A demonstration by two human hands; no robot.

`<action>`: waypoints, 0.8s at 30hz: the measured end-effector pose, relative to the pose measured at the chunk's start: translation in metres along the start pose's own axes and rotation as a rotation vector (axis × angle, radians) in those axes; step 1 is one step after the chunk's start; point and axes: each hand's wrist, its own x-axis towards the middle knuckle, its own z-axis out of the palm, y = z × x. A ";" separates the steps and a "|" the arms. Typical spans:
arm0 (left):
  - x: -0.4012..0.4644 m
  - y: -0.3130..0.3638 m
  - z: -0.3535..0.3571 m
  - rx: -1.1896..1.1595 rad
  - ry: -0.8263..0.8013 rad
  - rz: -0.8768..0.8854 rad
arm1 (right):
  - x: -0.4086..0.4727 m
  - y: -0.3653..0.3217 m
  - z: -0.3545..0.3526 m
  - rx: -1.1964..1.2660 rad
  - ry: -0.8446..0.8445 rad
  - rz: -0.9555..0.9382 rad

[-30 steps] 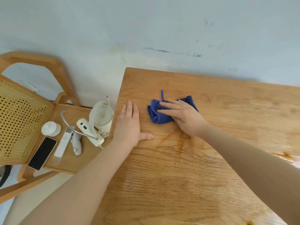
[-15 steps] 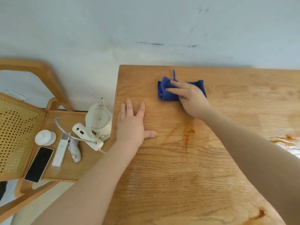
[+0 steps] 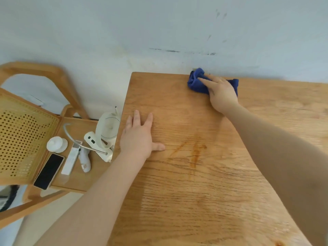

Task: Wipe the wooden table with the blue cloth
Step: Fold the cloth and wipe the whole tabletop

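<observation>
R hand (image 3: 221,94) flat on blue cloth (image 3: 196,82), fingers (image 3: 205,80) straight, pressing down, not curled round it. Cloth bunched at table (image 3: 195,183) far edge, touching wall (image 3: 159,23). L hand (image 3: 138,137) palm-down near table's left edge, fingers spread, holding nothing. Phone (image 3: 48,171) on chair seat (image 3: 76,181) left of table.

Left hand (image 3: 140,135) lies flat, fingers spread; right hand (image 3: 221,93) stretched forward, fingers straight.

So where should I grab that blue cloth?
Probably pinch the bunched left end of the blue cloth, coming from the left and above: it puffs up there, the right hand presses flat over the rest, and the wall sits right behind.
</observation>
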 end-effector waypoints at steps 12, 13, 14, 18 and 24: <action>-0.040 0.070 -0.001 -0.047 -0.001 0.012 | -0.108 -0.004 -0.014 0.062 -0.272 -0.445; -0.040 0.077 0.001 -0.019 -0.015 0.009 | -0.099 0.000 -0.014 0.068 -0.282 -0.468; -0.039 0.081 0.004 0.030 -0.024 0.006 | -0.089 0.006 -0.012 0.065 -0.267 -0.483; -0.028 0.090 0.014 0.122 0.025 -0.043 | -0.036 0.030 -0.007 0.030 -0.055 -0.340; -0.021 0.114 0.021 0.156 -0.007 -0.130 | -0.024 0.023 -0.014 -0.022 -0.118 -0.190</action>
